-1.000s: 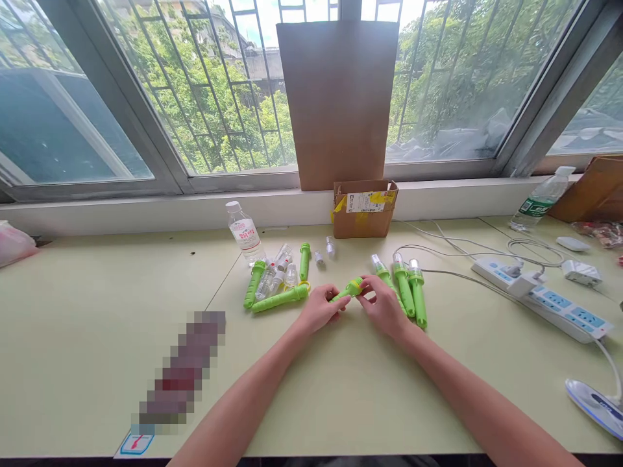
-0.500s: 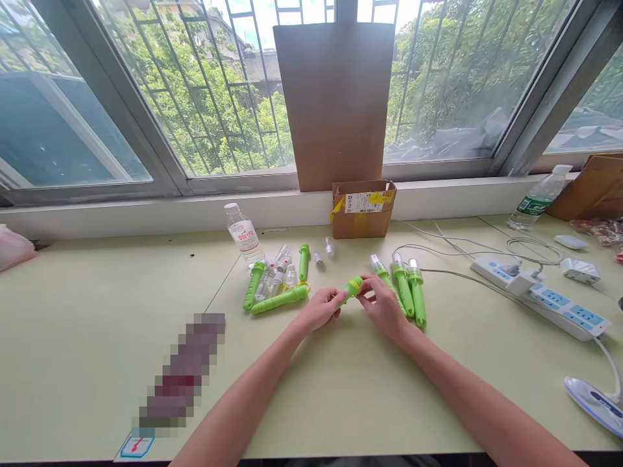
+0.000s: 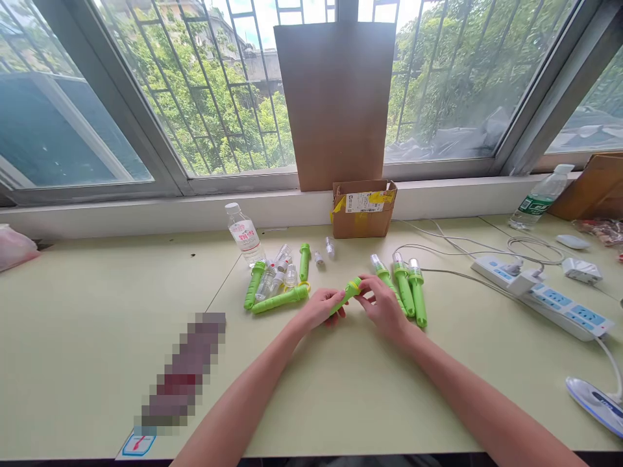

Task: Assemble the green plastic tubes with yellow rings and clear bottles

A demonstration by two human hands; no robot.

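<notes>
A green plastic tube (image 3: 347, 296) with a threaded upper end and a yellow ring below the threads slants between my hands, over the table. Its lower part is gripped by my left hand (image 3: 318, 310), thumb along the side. The fingers of my right hand (image 3: 384, 303) pinch around the yellow ring at the threaded end. Just beyond my right hand lie several green tubes (image 3: 417, 295) with clear caps. To the left are uncapped green tubes (image 3: 280, 301), one beside a loose yellow ring (image 3: 304, 286), and a pile of clear caps (image 3: 267, 280).
Two small clear pieces (image 3: 329, 248) lie in front of a cardboard box (image 3: 360, 224). A water bottle (image 3: 246, 239) stands back left, another (image 3: 540, 198) back right. A power strip (image 3: 545, 295) with cables (image 3: 452, 250) stretches along the right. Windows rise behind the table.
My left hand has shifted slightly down the green tube, so more of its body shows. My right fingers stay at the threaded end, with hardly any movement.
</notes>
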